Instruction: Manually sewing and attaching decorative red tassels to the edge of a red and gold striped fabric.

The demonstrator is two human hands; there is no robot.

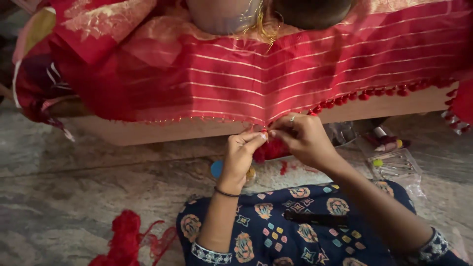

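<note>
A red cloth with thin gold stripes (256,79) hangs over the edge of a wooden board (162,132). Small red tassels (364,95) line its lower hem to the right. My left hand (241,155) and my right hand (303,138) meet at the hem in the middle, fingertips pinched together on a bunch of red thread (270,149) just under the cloth's edge. A ring shows on my right hand and a thin dark bangle on my left wrist. What the fingertips pinch besides the thread is too small to tell.
A loose heap of red thread (127,239) lies on the stone floor at lower left. A clear plastic packet with pins (396,165) and small spools (387,140) lie at right. A blue round object (217,169) sits behind my left wrist. My lap is covered by blue patterned fabric (295,231).
</note>
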